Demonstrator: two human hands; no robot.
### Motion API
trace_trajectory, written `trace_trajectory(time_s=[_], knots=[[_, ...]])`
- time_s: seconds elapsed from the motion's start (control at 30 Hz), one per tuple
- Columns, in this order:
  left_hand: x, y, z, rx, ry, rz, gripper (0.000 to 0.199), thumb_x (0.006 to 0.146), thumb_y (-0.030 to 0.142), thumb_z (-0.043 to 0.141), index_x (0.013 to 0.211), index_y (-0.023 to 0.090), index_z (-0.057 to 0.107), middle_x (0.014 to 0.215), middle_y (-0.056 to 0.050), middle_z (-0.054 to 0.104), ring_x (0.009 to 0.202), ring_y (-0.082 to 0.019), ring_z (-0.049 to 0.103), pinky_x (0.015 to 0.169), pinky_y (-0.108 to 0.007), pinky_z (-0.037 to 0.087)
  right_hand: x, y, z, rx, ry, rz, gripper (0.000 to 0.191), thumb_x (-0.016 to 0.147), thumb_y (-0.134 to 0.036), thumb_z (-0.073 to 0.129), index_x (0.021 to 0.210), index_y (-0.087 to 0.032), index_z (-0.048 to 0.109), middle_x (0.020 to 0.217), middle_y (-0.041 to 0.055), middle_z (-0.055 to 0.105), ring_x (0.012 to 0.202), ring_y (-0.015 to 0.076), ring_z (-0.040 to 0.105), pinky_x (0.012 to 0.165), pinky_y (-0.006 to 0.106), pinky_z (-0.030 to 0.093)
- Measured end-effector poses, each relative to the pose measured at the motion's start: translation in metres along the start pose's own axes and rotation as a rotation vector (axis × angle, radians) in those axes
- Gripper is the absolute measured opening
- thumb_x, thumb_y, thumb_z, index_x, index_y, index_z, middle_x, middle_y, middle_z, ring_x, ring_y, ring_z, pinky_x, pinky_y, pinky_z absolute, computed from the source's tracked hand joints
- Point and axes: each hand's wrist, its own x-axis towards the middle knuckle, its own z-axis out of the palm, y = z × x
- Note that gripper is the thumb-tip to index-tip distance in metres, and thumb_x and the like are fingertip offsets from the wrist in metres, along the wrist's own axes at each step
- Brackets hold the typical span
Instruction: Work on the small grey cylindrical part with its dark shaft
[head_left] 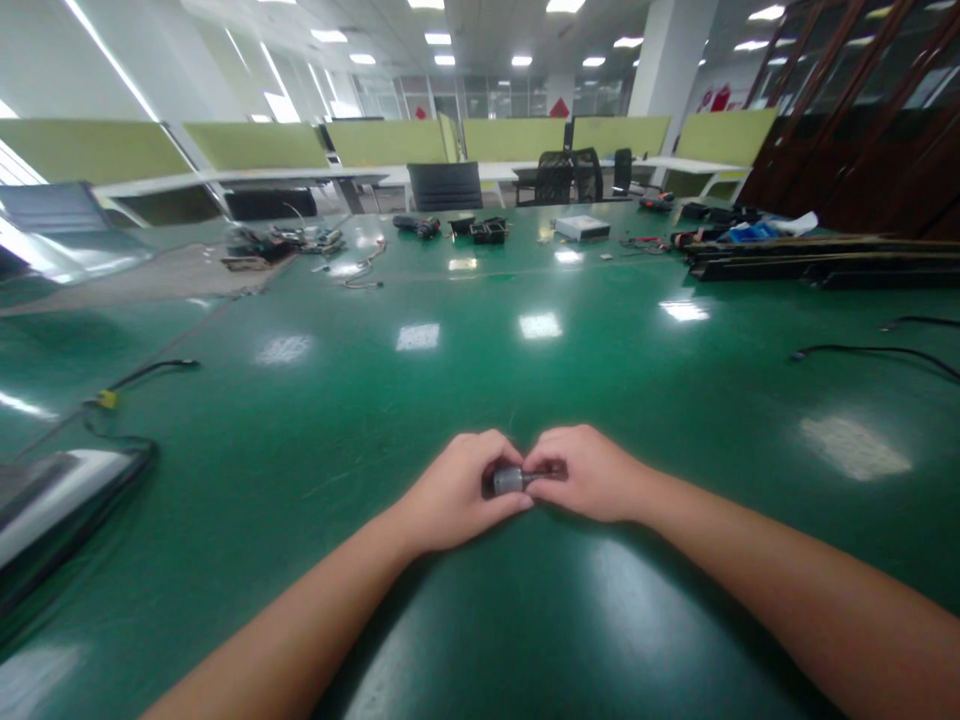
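Observation:
Low over the green tabletop point(480, 380), my two hands meet around a small grey metal cylinder with a thin dark shaft point(508, 481). The fingers and thumb of my left hand point(461, 490) curl about its thick grey body. From the other side, my right hand point(589, 473) pinches the thin shaft between thumb and fingertips. Both hands are closed on the same piece, which lies roughly level from left to right. Its exact kind is too blurred to make out, and fingers cover part of both ends.
A flat device with a black cable point(67, 500) lies at the left edge. Black cables point(870, 350) reach in from the right. Along the far side are a white box point(582, 228), black parts point(487, 230), tangled wires point(300, 240) and long dark strips point(817, 262).

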Motion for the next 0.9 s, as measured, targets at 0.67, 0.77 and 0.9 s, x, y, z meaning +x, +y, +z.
trace_trajectory(time_s=[0.67,0.77,0.9], knots=[[-0.0011,-0.0009,-0.001,0.031,-0.02,-0.003,0.02,0.086,0.037,0.07,0.097,0.02,0.065,0.09,-0.002,0.067,0.084,-0.019,0.06,0.079,-0.032,0.042,-0.0015,0.0005,-0.0024,-0.004,-0.024,-0.022,0.009,0.083,-0.022,0.072,0.091,-0.018,0.076,0.085,0.0022,0.07,0.076,0.014,0.061,0.07,0.025,0.043],[-0.0017,-0.0018,-0.001,0.029,-0.029,0.002,0.021,0.087,0.037,0.07,0.096,0.02,0.065,0.089,-0.002,0.066,0.082,-0.019,0.06,0.077,-0.031,0.042,-0.0029,0.0014,-0.0029,-0.01,-0.023,-0.021,0.011,0.083,-0.022,0.071,0.092,-0.018,0.076,0.086,0.0024,0.07,0.077,0.0142,0.062,0.071,0.025,0.044],[-0.0034,-0.0027,-0.0018,0.028,-0.028,0.012,0.02,0.086,0.036,0.071,0.095,0.02,0.064,0.089,-0.001,0.066,0.082,-0.019,0.06,0.077,-0.031,0.042,-0.0043,0.0002,-0.0055,-0.036,-0.027,-0.012,0.011,0.082,-0.021,0.071,0.091,-0.018,0.075,0.084,0.002,0.069,0.074,0.0136,0.06,0.069,0.025,0.043]])
